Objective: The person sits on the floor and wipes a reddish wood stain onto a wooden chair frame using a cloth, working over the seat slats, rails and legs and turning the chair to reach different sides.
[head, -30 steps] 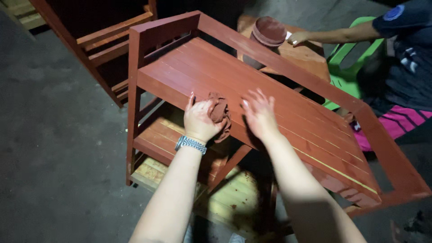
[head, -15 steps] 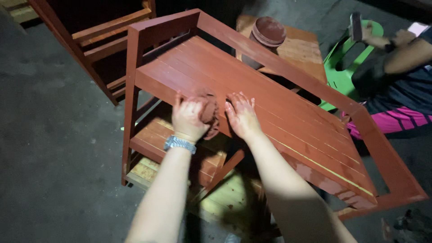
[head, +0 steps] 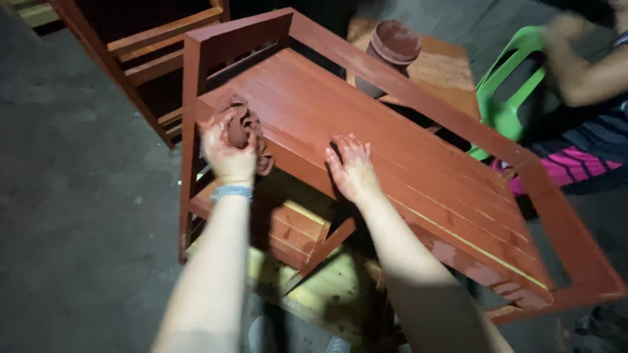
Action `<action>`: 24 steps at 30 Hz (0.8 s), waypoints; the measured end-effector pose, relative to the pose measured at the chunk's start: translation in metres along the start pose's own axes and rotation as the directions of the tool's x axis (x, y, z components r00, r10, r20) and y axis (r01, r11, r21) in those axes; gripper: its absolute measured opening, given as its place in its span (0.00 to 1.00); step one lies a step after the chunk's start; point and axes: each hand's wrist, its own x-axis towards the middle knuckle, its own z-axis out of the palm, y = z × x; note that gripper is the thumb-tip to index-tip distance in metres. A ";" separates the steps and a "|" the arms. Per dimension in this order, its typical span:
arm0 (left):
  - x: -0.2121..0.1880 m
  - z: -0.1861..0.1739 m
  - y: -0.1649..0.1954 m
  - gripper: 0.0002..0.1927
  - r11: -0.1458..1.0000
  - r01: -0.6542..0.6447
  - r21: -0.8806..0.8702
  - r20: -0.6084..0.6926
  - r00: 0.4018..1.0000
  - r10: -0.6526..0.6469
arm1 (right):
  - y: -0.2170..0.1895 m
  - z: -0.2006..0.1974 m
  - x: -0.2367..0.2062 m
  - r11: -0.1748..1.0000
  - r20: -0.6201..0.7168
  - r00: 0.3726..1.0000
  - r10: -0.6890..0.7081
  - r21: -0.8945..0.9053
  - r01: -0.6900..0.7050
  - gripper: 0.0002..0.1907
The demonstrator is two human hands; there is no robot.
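Note:
A red-brown slatted wooden piece of furniture (head: pixel 418 150) lies tilted in front of me. My left hand (head: pixel 226 147), stained red and with a beaded band on the wrist, grips a stain-soaked rag (head: pixel 245 124) pressed on the slats near the left corner. My right hand (head: pixel 352 167) rests flat with fingers spread on the slats near the front edge, holding nothing.
A stain-covered pot (head: pixel 392 46) stands on a wooden board (head: pixel 451 72) behind the furniture. Another person's arm (head: pixel 589 72) and a green plastic chair (head: pixel 510 98) are at the right. A second wooden frame (head: pixel 150 52) stands at upper left. Pale pallet boards (head: pixel 327 287) lie underneath.
My left hand has slid the rag leftward toward the corner of the slats. My right hand stayed pressed on the surface. The other person's arm drew back to the right.

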 end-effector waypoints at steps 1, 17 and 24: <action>-0.008 0.010 0.000 0.31 0.999 0.030 -0.030 -0.046 0.998 -0.031 | 0.000 0.000 0.000 1.000 0.008 1.000 0.013 0.006 -0.013 0.27; -0.066 0.035 0.020 0.25 0.907 -0.369 0.202 0.125 0.928 0.350 | 0.007 0.000 -0.002 0.999 -0.024 0.999 0.038 0.019 -0.038 0.28; -0.063 0.032 0.014 0.25 0.890 -0.394 0.230 0.109 0.919 0.378 | -0.002 -0.004 -0.002 0.998 -0.029 0.999 0.041 0.050 -0.040 0.28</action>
